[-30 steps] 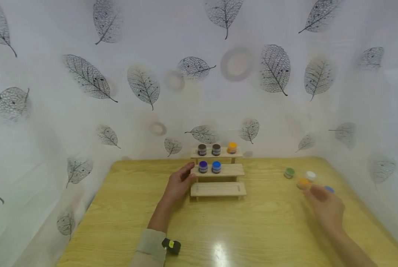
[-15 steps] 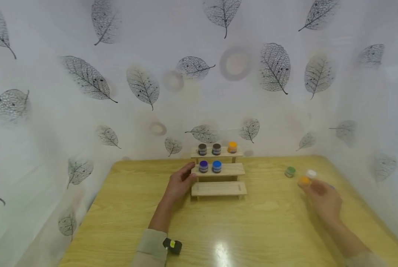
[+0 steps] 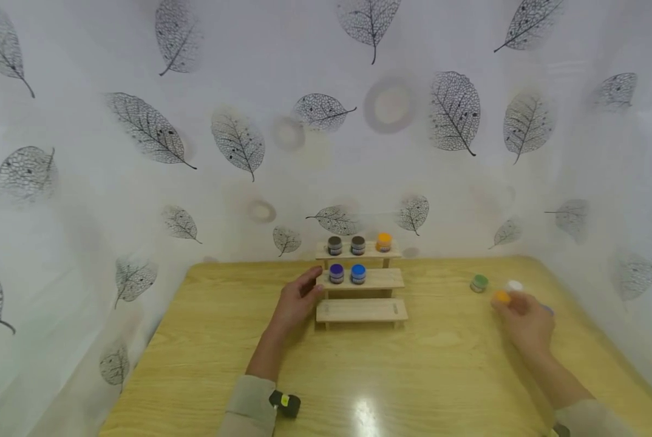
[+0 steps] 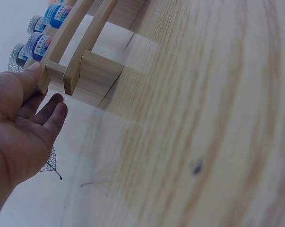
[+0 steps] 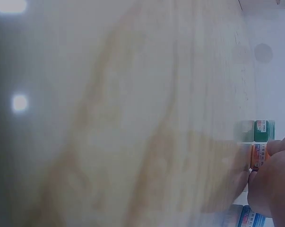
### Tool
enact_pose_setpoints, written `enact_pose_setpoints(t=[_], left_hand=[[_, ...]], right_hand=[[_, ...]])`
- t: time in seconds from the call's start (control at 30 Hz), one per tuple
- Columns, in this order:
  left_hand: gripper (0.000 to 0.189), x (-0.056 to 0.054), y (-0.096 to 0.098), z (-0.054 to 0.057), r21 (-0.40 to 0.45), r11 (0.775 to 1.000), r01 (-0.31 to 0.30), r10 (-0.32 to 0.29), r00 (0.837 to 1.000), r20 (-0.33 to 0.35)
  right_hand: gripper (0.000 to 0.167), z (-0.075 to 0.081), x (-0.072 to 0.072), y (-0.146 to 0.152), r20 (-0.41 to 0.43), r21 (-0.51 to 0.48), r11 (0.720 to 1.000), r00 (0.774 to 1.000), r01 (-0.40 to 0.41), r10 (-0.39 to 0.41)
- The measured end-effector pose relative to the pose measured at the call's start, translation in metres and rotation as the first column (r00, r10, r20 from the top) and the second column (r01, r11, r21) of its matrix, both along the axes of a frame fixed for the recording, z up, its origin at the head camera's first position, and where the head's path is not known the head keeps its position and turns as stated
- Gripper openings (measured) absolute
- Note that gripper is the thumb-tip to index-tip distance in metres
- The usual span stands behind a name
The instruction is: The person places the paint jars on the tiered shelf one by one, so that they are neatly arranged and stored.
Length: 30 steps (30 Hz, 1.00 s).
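Note:
A three-step wooden stand (image 3: 361,311) stands at the back of the table. My left hand (image 3: 295,301) holds the left end of its middle step, thumb and fingers at the plank's edge in the left wrist view. On that step sit a purple paint jar (image 3: 336,274) and a blue paint jar (image 3: 358,274). The top step bears two dark-lidded jars (image 3: 357,246) and a yellow-orange one (image 3: 383,243). Over at the right, my right hand (image 3: 528,325) pinches an orange paint jar (image 5: 259,157), which appears to be on the table; the fingers partly cover it.
Close around the right hand are a green jar (image 3: 479,283), a white-lidded jar (image 3: 514,285) and a blue jar (image 5: 248,216) partly hidden by the hand. A curtain with leaf prints (image 3: 326,170) hangs behind the table (image 3: 441,370).
My right hand has closed in on the orange jar and now pinches it, covering more of it. The left hand stays at the stand.

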<state>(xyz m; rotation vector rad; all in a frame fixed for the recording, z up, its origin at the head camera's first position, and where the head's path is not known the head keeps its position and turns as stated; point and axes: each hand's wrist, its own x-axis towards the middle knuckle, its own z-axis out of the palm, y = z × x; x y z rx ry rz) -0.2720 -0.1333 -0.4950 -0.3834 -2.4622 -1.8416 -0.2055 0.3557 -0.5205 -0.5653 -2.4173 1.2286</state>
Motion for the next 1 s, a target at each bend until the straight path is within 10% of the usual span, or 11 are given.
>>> enact_pose_setpoints(t=[0.47, 1.0], left_hand=[[0.046, -0.002, -0.001, -0.003, 0.001, 1.000, -0.008, 0.008, 1.000, 0.011], [0.046, -0.002, -0.001, -0.004, 0.011, 1.000, -0.004, 0.004, 1.000, 0.006]], right_hand=[[0.056, 0.001, 0.008, -0.008, -0.047, 0.031, 0.997, 0.996, -0.074, 0.075], [0.041, 0.014, 0.013, -0.035, -0.194, 0.106, 0.961, 0.943, -0.255, 0.272]])
